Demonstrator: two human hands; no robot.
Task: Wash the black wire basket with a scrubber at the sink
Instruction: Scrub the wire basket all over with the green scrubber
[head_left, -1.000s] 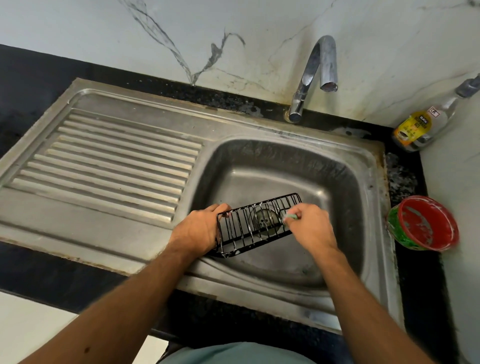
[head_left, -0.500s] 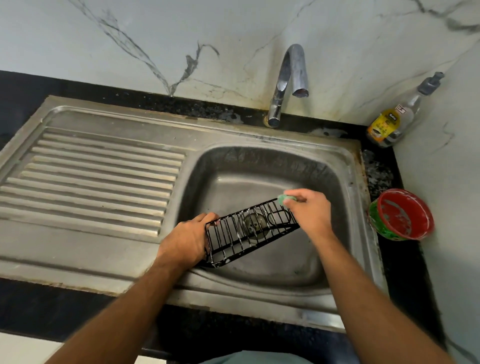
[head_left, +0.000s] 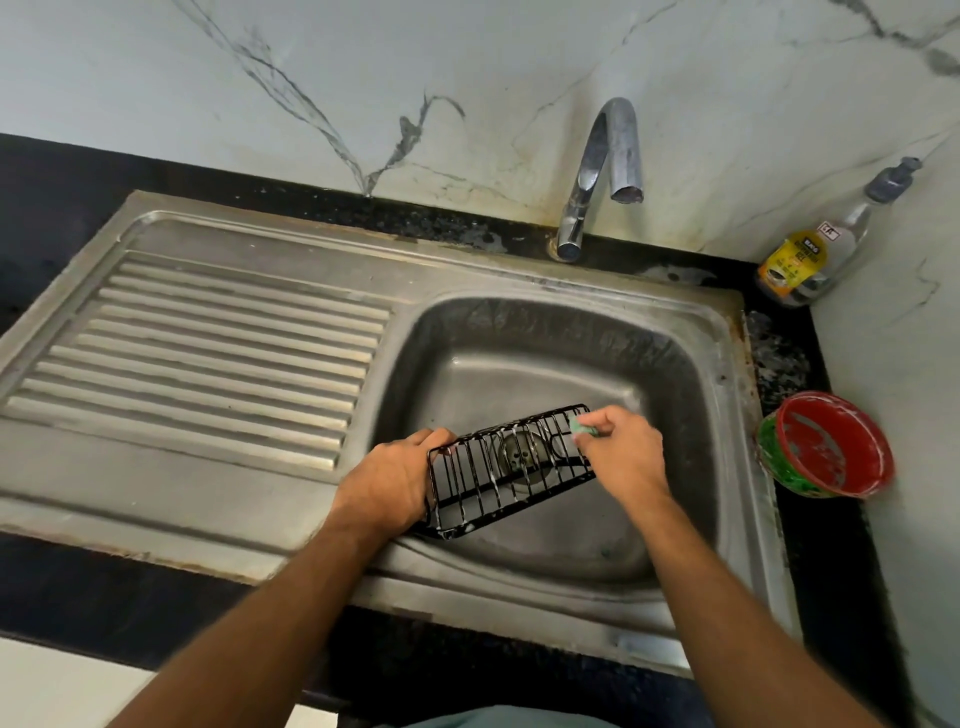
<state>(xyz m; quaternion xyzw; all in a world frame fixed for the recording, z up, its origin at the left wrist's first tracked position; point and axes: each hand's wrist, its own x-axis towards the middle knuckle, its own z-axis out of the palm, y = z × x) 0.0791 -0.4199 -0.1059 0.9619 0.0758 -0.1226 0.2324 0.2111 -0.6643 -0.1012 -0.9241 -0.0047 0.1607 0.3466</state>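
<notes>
Basket wash: black wire basket (head_left: 506, 467) held tilted over sink (head_left: 737, 467) bowl, near front edge. Left hand (head_left: 389, 480) clamped on its left end; right hand (head_left: 626, 449) pinches green scrubber (head_left: 581, 427) w/ fingers closed at far right corner. Looks light, stiff, soap-slick; grip frame, not thin wires.

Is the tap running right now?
Off, as far as shows: no stream falls from the tap spout, and the sink floor under it shows no splash.
</notes>
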